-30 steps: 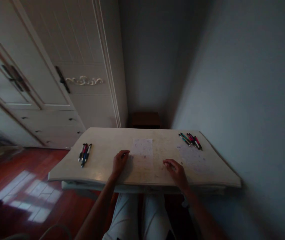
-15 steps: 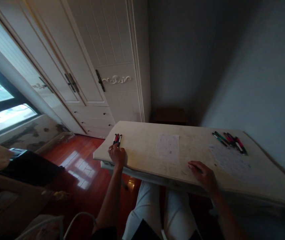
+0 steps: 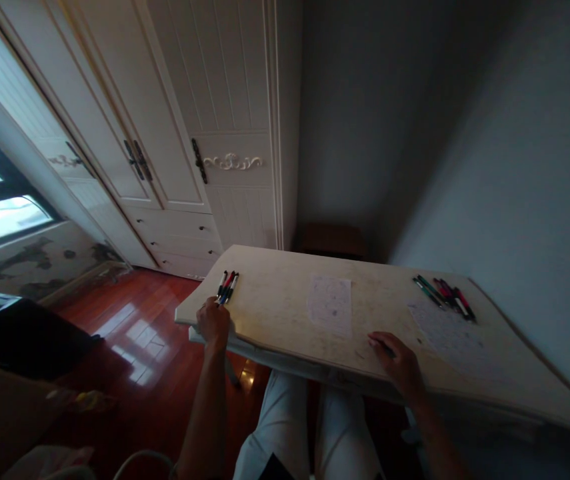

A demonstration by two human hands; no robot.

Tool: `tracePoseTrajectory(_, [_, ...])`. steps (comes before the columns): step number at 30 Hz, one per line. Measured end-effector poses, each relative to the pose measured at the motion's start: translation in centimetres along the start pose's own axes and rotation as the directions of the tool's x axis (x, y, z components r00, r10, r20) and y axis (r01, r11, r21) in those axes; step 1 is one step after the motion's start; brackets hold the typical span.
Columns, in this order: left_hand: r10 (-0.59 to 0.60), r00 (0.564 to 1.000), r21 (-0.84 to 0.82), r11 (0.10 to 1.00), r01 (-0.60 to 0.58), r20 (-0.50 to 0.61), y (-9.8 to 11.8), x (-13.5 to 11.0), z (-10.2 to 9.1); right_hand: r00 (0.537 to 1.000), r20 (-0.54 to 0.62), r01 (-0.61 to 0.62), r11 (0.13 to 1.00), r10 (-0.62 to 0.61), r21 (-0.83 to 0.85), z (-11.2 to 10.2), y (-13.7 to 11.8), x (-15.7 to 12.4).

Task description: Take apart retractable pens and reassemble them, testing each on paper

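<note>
At the left end of the table, my left hand (image 3: 213,323) is closed, its fingertips at the near ends of a small group of pens (image 3: 229,285). These pens have white, red and black barrels and lie side by side. A bluish pen end (image 3: 221,300) shows at the fingertips; the rest of that pen is hidden. My right hand (image 3: 399,363) rests by the table's front edge with curled fingers. Something dark shows between those fingers, too unclear to name. Between the hands lies a printed sheet of paper (image 3: 331,303).
More pens (image 3: 452,299), green, pink, black and white, lie at the table's right end beside a second printed sheet (image 3: 452,337). The table (image 3: 269,287) stands near a white wardrobe (image 3: 235,207) and a grey wall (image 3: 525,167). A black box-like object (image 3: 25,337) sits on the left.
My left hand has drawn back from the pens toward the table's front left edge, uncovering more of them. My right hand stays in about the same place. The view has shifted slightly.
</note>
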State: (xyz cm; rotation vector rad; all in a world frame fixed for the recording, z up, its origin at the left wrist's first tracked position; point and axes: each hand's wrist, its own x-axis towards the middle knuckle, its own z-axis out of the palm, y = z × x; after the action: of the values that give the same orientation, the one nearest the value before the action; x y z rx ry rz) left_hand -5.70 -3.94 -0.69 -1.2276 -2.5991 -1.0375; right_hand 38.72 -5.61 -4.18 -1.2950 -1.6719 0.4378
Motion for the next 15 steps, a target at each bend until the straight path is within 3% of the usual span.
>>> tracePoseTrajectory(3, [-0.057,0.997,-0.039,0.998,0.058,0.045,-1.1,0.6,-1.0,1.0,-0.007,0.027,1.0,-0.027,-0.011,0.2,0.0,0.0])
tracePoseTrajectory(8, [-0.085,0.996,-0.122,0.989,0.082,-0.019,-1.5,0.1,-1.9,0.999,-0.018,0.036,0.999,-0.036,-0.008,0.1,0.6,0.1])
tracePoseTrajectory(12, [-0.022,0.995,-0.306,0.952,-0.009,-0.098,0.1,-2.6,-2.3,0.998,-0.053,-0.038,0.999,0.039,0.032,0.4,-0.1,0.0])
tracePoseTrajectory(15, [-0.019,0.989,-0.495,0.867,-0.057,-0.148,2.7,-5.6,-2.4,0.963,-0.207,-0.153,0.983,0.172,0.103,2.5,-4.2,-1.7])
